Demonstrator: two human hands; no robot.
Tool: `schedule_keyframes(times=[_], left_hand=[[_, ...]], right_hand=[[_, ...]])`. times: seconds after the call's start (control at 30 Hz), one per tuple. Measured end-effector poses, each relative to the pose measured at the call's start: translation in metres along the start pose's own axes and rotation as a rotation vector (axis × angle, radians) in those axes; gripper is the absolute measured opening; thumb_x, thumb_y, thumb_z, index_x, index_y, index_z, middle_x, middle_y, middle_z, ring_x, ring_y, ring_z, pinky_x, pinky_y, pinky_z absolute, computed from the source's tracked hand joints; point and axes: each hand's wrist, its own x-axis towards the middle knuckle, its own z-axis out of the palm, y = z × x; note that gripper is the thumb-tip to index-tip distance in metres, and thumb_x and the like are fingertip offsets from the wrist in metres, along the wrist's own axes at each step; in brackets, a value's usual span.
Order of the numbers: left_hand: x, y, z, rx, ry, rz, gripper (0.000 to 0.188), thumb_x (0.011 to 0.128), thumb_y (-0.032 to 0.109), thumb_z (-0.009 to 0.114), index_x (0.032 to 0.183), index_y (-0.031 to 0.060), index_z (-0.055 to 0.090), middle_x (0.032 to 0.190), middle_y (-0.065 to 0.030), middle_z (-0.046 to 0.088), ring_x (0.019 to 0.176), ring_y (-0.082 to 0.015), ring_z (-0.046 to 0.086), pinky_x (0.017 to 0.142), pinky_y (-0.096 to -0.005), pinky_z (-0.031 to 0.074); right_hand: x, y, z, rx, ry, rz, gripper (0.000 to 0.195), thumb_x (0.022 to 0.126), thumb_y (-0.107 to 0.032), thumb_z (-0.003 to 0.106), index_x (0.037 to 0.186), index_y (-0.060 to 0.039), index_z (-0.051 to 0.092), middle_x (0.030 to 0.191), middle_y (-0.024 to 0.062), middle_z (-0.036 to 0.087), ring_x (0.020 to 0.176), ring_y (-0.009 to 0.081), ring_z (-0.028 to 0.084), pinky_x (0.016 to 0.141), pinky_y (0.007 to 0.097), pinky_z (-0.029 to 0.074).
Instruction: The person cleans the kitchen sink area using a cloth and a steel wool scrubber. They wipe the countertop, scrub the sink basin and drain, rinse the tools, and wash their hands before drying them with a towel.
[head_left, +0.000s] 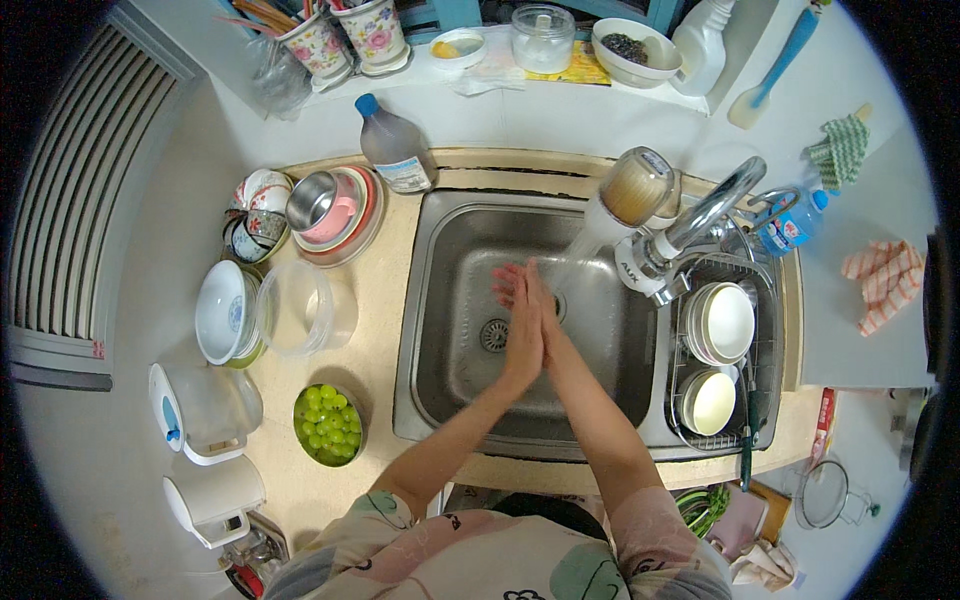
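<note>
My left hand (521, 322) and my right hand (550, 307) are pressed palm to palm over the stainless steel sink (465, 255), fingers pointing away from me. Neither hand shows an object in it. The fingers on one side are spread and look reddish. Just right of the fingertips, a spray of water (589, 241) falls into the basin from the faucet (716, 206). Below the hands lies a round drain strainer (495, 335). A metal bowl of green grapes (328, 425) stands on the counter to the left of the sink.
Stacked bowls (225, 311), plates (375, 225), a clear plastic container (296, 307) and white pitchers (217, 491) stand at the left. Behind the sink are a blue-capped bottle (397, 146) and an upturned jar (637, 187). A wire dish rack (686, 420) with white bowls adjoins the sink at right.
</note>
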Motion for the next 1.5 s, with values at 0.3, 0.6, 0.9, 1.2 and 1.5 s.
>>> schedule_keyframes(times=[0.3,0.6,0.9,1.2,1.5], left_hand=[[0.021,-0.013,-0.031,-0.657,-0.060,-0.221,0.060,0.093,0.027,0.042,0.142,0.0087,0.011,0.143,-0.0081,0.022,0.125,-0.0224,0.033,0.102,-0.0336,0.029],[0.023,0.013,-0.014,-0.175,-0.224,-0.436,0.052,0.091,0.038,0.038,0.131,0.0051,0.037,0.129,-0.0141,0.044,0.120,-0.0245,0.040,0.098,-0.0350,0.030],[0.049,-0.098,0.029,-0.080,-0.043,0.100,0.035,0.089,0.034,0.037,0.100,0.0065,0.056,0.100,-0.0054,0.059,0.094,-0.0245,0.055,0.080,-0.0365,0.042],[0.042,-0.166,0.052,-1.216,0.064,-0.461,0.020,0.089,0.004,0.039,0.104,0.0002,0.052,0.110,-0.0123,0.052,0.099,-0.0198,0.051,0.086,-0.0269,0.043],[0.009,-0.110,0.001,0.484,-0.131,0.428,0.039,0.084,0.002,0.040,0.122,-0.0078,0.041,0.128,-0.0244,0.040,0.120,-0.0377,0.038,0.100,-0.0413,0.032]], right_hand=[[-0.024,0.029,0.020,0.324,-0.126,-0.158,0.061,0.094,-0.046,0.027,0.134,0.0003,0.031,0.140,0.0115,0.032,0.130,0.0233,0.028,0.106,0.0347,0.023],[-0.028,0.049,-0.022,0.411,0.093,-0.144,0.047,0.096,-0.031,0.034,0.131,0.0002,0.035,0.133,0.0114,0.041,0.122,0.0238,0.040,0.102,0.0324,0.030],[-0.031,0.069,-0.045,-0.116,0.311,0.005,0.035,0.086,-0.023,0.055,0.113,-0.0026,0.047,0.096,0.0101,0.057,0.085,0.0204,0.055,0.075,0.0300,0.046],[0.020,0.054,-0.088,0.262,0.085,0.094,0.009,0.078,-0.013,0.052,0.080,-0.0070,0.047,0.064,0.0050,0.050,0.058,0.0186,0.050,0.056,0.0315,0.044],[0.099,0.072,-0.117,0.135,0.374,0.368,0.010,0.083,-0.011,0.043,0.076,-0.0045,0.046,0.068,0.0108,0.049,0.061,0.0238,0.049,0.059,0.0370,0.044]])
